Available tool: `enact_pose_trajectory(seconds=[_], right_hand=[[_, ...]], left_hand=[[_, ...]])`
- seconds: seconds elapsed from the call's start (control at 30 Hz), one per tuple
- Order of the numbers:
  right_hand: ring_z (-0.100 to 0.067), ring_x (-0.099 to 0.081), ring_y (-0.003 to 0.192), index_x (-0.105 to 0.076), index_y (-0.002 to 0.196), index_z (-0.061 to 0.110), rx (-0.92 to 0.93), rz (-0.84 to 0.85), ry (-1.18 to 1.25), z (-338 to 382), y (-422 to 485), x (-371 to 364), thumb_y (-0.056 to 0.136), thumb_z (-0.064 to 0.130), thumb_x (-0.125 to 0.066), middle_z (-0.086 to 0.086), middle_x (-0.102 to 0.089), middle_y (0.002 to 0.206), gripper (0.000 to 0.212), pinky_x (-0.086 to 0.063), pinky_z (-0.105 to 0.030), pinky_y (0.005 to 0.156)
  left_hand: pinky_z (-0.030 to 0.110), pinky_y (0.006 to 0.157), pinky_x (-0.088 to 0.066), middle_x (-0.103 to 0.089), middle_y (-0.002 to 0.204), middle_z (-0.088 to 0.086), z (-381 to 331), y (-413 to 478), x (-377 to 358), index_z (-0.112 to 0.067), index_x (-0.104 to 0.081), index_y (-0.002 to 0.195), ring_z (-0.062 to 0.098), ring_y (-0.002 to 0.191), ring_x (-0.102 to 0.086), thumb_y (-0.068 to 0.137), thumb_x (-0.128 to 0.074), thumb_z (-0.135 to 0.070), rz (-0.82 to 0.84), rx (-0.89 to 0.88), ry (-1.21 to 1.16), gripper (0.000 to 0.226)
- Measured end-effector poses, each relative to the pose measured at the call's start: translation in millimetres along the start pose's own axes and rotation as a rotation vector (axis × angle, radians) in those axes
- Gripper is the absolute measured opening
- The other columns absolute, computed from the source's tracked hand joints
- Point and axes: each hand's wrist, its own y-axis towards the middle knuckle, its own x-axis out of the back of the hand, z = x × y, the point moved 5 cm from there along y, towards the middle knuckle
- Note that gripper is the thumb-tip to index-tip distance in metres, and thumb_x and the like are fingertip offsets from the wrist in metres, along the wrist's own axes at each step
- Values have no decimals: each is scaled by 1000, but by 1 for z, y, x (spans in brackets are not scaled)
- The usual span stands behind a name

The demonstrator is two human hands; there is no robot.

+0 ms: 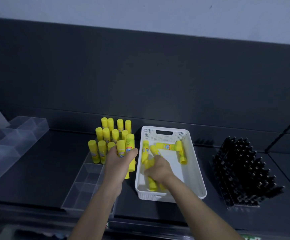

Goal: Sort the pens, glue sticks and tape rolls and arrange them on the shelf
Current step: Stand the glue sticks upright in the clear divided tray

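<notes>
White basket with perforated walls and a handle slot sits on a dark shelf, in the middle of the view. Inside it lie loose glue sticks, all yellow, flat on the bottom at different angles. The right hand reaches down into the basket near its left wall, fingers curled round a yellow glue stick; blur hides the exact grip. Just left of the basket, the left hand grips a bundle of glue sticks, fingers and thumb wrapped round them, caps pointing up. Further left of the basket, upright glue sticks stand in rows in the far end of a clear divided organiser. Right of the basket, well apart, black pens stand packed in tight rows. Far left of the basket sits a second clear organiser.
</notes>
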Motion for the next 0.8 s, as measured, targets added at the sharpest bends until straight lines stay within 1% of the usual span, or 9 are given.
enact_pose_trajectory(seconds=[0.07, 0.13, 0.23, 0.3, 0.37, 0.43, 0.57, 0.7, 0.8], right_hand=[[-17, -62, 65, -60, 98, 12, -32, 14, 377, 2, -4, 11, 67, 4, -71, -2, -64, 76, 34, -48, -25, 56], [-13, -53, 44, -62, 85, 9, -67, 18, 734, 5, -10, 21, 67, -3, -72, -3, -60, 61, 24, -42, -20, 42], [-13, -49, 44, -62, 84, 8, -74, 89, 1044, 13, -19, 30, 71, -4, -70, -10, -60, 69, 20, -37, -18, 39], [-15, -50, 51, -62, 87, 8, -8, 147, 1097, 21, -25, 33, 76, 3, -70, -16, -58, 81, 14, -38, -20, 41], [-16, -52, 54, -64, 88, 8, 34, 153, 1100, 28, -32, 32, 81, 13, -70, -14, -60, 81, 11, -39, -21, 42], [-16, -54, 55, -65, 89, 8, 59, 117, 1058, 34, -38, 29, 84, 19, -68, -10, -64, 76, 13, -40, -21, 42], [-14, -53, 49, -62, 77, 13, 82, 87, 1037, 44, -50, 16, 83, 11, -66, -7, -58, 67, 8, -41, -20, 42], [-10, -55, 48, -64, 76, 14, 110, 30, 1034, 58, -55, 0, 80, 5, -67, -1, -61, 61, 10, -41, -21, 42], [-10, -60, 53, -67, 75, 15, 158, 14, 1032, 81, -60, -20, 79, 7, -69, -1, -67, 64, 9, -44, -20, 44]], left_hand=[[48, 85, -55, -70, 89, 4, 2, -1, 0, -20, -67, 91, 29, 93, -66, 77, -75, -31, -10, 11, -51, 19], [41, 80, -55, -72, 95, 6, 4, -2, 0, -23, -68, 95, 24, 95, -67, 87, -68, -31, -26, 33, -93, 11], [29, 66, -52, -74, 89, 1, 6, -6, 2, -28, -68, 96, 11, 84, -71, 88, -63, -37, -36, 38, -144, 13], [30, 67, -52, -75, 89, -1, 6, -9, 4, -26, -69, 101, 9, 82, -71, 87, -63, -39, -42, 29, -176, 21], [29, 67, -52, -75, 92, -1, 6, -11, 10, -23, -68, 108, 10, 84, -72, 87, -62, -39, -52, 22, -195, 27], [29, 66, -54, -75, 93, 0, 6, -11, 18, -22, -68, 107, 12, 86, -71, 90, -62, -35, -50, 14, -181, 23], [39, 72, -57, -75, 98, 1, 3, -4, 40, -23, -71, 100, 19, 92, -71, 87, -67, -27, -32, 2, -153, 14], [21, 54, -52, -75, 81, -2, -4, 3, 68, -24, -75, 85, 8, 70, -70, 82, -72, -17, 2, -55, -97, 8], [17, 50, -49, -74, 76, 0, -8, 12, 98, -22, -75, 79, 6, 62, -66, 77, -76, -13, 36, -69, -67, 9]])
